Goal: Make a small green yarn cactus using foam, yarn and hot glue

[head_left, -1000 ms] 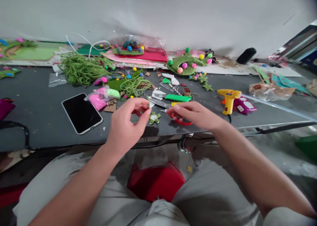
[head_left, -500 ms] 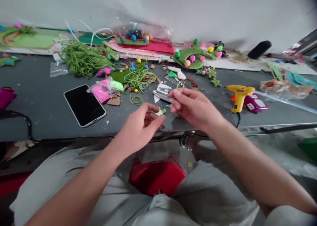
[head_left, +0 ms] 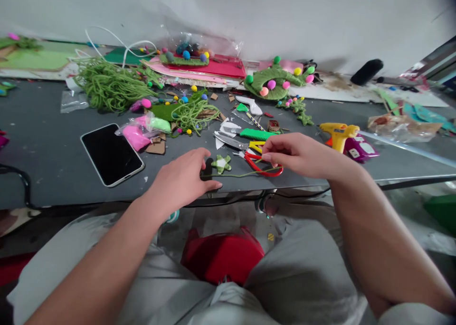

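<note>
A small star (head_left: 221,164), white in the middle and wrapped in green yarn at its points, lies on the dark table. Beside it, my left hand (head_left: 180,180) is open, thumb and fingers spread apart with nothing gripped. My right hand (head_left: 297,156) is closed in a pinch on green yarn (head_left: 242,175), a thin strand stretching leftward below the star toward my left hand. Under and beside my right fingers are red-and-yellow-handled scissors (head_left: 231,141), partly hidden, and a red loop handle (head_left: 265,172). A green-handled cutter (head_left: 258,134) lies just behind.
A phone (head_left: 112,155) lies left, near a pink packet (head_left: 135,137). Green yarn heaps (head_left: 110,85) and a pompom-decorated green wreath (head_left: 274,85) sit at the back. To the right are a yellow glue gun (head_left: 338,131) and a purple packet (head_left: 361,149). Paper scraps lie mid-table.
My right hand has moved right and down, drawing the yarn out straight. My left hand has opened and moved left; the star now lies on the table. The view has shifted slightly.
</note>
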`<state>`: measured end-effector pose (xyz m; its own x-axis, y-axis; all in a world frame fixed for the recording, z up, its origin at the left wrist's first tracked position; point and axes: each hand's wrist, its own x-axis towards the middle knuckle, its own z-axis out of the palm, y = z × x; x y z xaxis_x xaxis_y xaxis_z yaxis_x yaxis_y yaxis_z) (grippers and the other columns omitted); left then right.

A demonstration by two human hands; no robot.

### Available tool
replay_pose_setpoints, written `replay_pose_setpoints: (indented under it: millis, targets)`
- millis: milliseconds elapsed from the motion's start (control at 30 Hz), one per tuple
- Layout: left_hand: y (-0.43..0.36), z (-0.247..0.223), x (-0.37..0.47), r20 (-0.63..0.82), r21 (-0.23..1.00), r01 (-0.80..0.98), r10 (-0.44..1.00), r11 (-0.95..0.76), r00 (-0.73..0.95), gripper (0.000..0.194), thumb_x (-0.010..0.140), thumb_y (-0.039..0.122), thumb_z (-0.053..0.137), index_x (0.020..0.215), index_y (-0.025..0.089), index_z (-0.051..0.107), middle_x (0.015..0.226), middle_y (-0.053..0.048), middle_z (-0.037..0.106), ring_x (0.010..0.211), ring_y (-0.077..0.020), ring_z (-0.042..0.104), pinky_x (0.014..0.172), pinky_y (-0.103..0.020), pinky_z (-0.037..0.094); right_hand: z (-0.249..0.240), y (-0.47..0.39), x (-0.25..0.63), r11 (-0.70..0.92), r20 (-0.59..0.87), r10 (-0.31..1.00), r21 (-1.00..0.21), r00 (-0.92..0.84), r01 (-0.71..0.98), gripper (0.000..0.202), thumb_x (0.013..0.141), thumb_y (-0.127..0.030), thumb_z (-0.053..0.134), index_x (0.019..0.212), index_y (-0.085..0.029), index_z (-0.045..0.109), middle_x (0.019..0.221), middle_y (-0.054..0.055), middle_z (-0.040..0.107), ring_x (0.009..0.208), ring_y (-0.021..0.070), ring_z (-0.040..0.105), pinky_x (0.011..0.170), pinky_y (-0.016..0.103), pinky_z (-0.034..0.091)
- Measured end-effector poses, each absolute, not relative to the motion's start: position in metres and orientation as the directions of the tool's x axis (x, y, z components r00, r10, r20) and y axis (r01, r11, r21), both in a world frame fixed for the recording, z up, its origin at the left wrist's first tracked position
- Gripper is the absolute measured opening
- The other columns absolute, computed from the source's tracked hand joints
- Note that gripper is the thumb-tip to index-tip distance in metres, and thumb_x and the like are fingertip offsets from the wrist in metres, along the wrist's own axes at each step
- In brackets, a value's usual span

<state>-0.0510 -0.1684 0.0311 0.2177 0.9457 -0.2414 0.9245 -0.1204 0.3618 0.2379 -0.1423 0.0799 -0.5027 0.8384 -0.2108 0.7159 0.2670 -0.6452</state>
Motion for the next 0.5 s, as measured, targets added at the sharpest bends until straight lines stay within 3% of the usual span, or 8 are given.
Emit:
replay_pose_setpoints:
  millis: [133, 267, 400, 500]
  targets:
    - [-0.166, 0.036, -0.057, -0.249, 0.389, 0.915, 0.944, -0.105, 0.214, 0.067, 0.078, 0.067, 0.072, 0.128, 0.025, 0.057, 0.112, -0.005, 0.072, 0.092, -0.0297, 0.068, 0.067, -0.038, 0.044, 0.088, -0.139, 0.259, 0.242, -0.302, 0.805, -0.618, -0.510, 0.748, 0.034, 0.092, -0.053, 0.064, 0.090, -0.020, 0.071, 0.074, -0.001, 0.059, 0.066, 0.0129, 0.045, 0.059, 0.027, 0.035]
    - [-0.161, 0.036, -0.055, -0.077, 0.485, 0.861, 0.973, -0.154, 0.217, 0.043, 0.094, 0.058, 0.056, 0.119, 0.024, 0.065, 0.105, -0.005, 0.073, 0.083, -0.0247, 0.066, 0.068, -0.036, 0.045, 0.105, -0.142, 0.294, 0.182, -0.478, 0.597, -0.702, -0.644, 0.689, 0.035, 0.090, -0.053, 0.070, 0.084, -0.018, 0.074, 0.068, -0.001, 0.060, 0.060, 0.0107, 0.045, 0.054, 0.025, 0.035]
    - [-0.158, 0.032, -0.049, 0.037, 0.514, 0.832, 0.974, -0.209, 0.222, 0.027, 0.095, 0.043, 0.057, 0.108, 0.023, 0.070, 0.100, -0.005, 0.073, 0.081, -0.0235, 0.064, 0.070, -0.036, 0.044, 0.114, -0.148, 0.319, 0.127, -0.344, 0.443, -0.890, -0.828, 0.437, 0.041, 0.081, -0.055, 0.079, 0.066, -0.017, 0.079, 0.058, 0.006, 0.069, 0.053, 0.0083, 0.057, 0.061, 0.029, 0.040]
    - [-0.158, 0.027, -0.042, 0.075, 0.541, 0.805, 0.968, -0.242, 0.241, 0.025, 0.095, 0.041, 0.057, 0.106, 0.023, 0.070, 0.102, -0.006, 0.072, 0.082, -0.0234, 0.064, 0.070, -0.036, 0.045, 0.107, -0.147, 0.314, 0.093, -0.295, 0.424, -0.927, -0.857, 0.365, 0.043, 0.074, -0.061, 0.083, 0.061, -0.020, 0.080, 0.054, 0.010, 0.070, 0.052, 0.0083, 0.061, 0.067, 0.031, 0.045]
